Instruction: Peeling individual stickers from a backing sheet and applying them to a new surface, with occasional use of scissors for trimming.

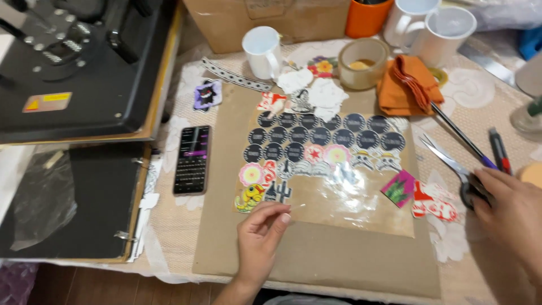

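Observation:
My left hand (261, 237) rests on a brown cardboard sheet (316, 254), its fingertips pinching the near edge of a clear film (339, 195). The film lies over rows of round dark stickers (322, 135) and several colourful cut-outs. My right hand (511, 217) is at the right, closed on the handles of a pair of scissors (451, 161) whose blades point up and left. A pink and green sticker (398, 188) and a red and white cut-out (433, 202) lie beside the scissors.
A phone (192, 160) lies left of the cardboard. A black heat press (79, 68) fills the upper left. White mugs (262, 52) (446, 31), an orange cup (367, 17), a tape roll (364, 63), an orange cloth (407, 85) and pens (497, 149) sit at the back and right.

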